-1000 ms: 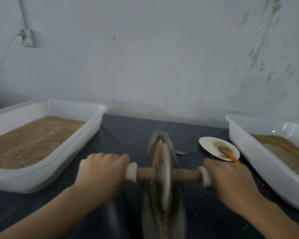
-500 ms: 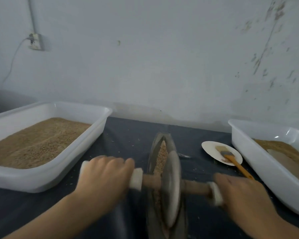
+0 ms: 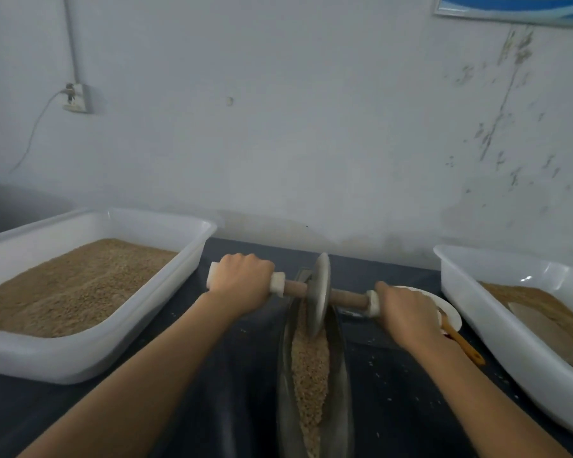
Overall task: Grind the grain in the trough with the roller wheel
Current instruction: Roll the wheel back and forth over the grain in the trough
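dark table [image 3: 394, 408] runs wall to near edge, everything sits on it

big white tub [image 3: 90, 352] on the left, heaped w/ tan whole grain. 2nd white tub [image 3: 497, 328] on the right, less full, finer brown stuff + what looks like a pale scoop in it, can't tell for sure

metal trough [image 3: 339, 368], boat-shaped, centre of table btwn the tubs. long axis runs straight away from the person, near end out of frame at bottom, far end by the wall. grain [image 3: 310, 368] lies along its floor, coarse, mostly whole-looking in the near stretch, so judged early/mid grind

roller wheel [image 3: 320, 294] stands upright in the trough at the far end, rim down in the grain, tilted a touch. wooden axle crosses the trough at right angles, slanting: left end farther + higher, right end nearer

left hand [image 3: 240, 282] wrapped tight round the left white grip, arm near full stretch. right hand [image 3: 407, 314] curled round the right grip, knuckles up

small white plate [image 3: 449, 309] just behind right hand, partly hidden; brush w/ orange handle [image 3: 463, 345] lying on it, handle sticking off twd the right tub

key relation: all unworked grain lies on the near side of the wheel, along the trough axis twd the body. so next stroke should be a pull back, both hands level. axle skew wants squaring or rim may ride up the trough wall + spill

scattered grains on table beside trough
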A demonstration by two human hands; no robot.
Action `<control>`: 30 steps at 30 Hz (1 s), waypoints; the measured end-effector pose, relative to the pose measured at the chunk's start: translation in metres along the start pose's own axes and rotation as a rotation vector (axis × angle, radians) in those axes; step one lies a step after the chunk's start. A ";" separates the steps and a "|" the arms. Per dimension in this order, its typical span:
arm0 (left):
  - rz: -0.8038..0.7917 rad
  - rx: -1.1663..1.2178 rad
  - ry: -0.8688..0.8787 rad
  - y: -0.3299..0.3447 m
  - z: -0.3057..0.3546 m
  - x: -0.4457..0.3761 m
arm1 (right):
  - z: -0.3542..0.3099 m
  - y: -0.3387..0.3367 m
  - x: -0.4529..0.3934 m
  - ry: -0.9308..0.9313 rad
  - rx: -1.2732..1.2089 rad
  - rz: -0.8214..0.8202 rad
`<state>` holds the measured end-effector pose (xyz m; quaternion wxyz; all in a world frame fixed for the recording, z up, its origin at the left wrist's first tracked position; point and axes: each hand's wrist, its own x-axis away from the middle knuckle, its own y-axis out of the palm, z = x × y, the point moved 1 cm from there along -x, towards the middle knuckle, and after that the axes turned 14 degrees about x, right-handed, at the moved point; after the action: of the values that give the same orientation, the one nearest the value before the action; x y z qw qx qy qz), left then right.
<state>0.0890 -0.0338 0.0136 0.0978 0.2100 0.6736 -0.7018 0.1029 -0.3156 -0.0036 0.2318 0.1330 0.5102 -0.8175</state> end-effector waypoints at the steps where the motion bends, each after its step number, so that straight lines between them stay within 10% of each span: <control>1: -0.005 -0.006 0.001 -0.002 0.001 0.007 | 0.001 -0.004 0.007 -0.003 0.009 -0.007; 7: -0.127 0.070 0.063 -0.040 0.007 0.116 | 0.018 -0.064 0.096 -0.255 -0.124 0.195; 10: -0.083 0.061 0.176 -0.066 0.008 0.145 | 0.022 -0.085 0.110 -0.353 -0.130 0.029; 21: 0.003 0.012 -0.015 -0.004 0.001 0.012 | 0.001 -0.015 -0.001 0.015 -0.012 -0.043; 30: 0.023 0.131 0.242 -0.057 0.014 0.133 | 0.024 -0.078 0.118 -0.240 -0.147 0.160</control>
<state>-0.0560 -0.0244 0.0081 0.0099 0.3067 0.6307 -0.7128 -0.0386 -0.3369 0.0139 0.3644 0.0574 0.5251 -0.7669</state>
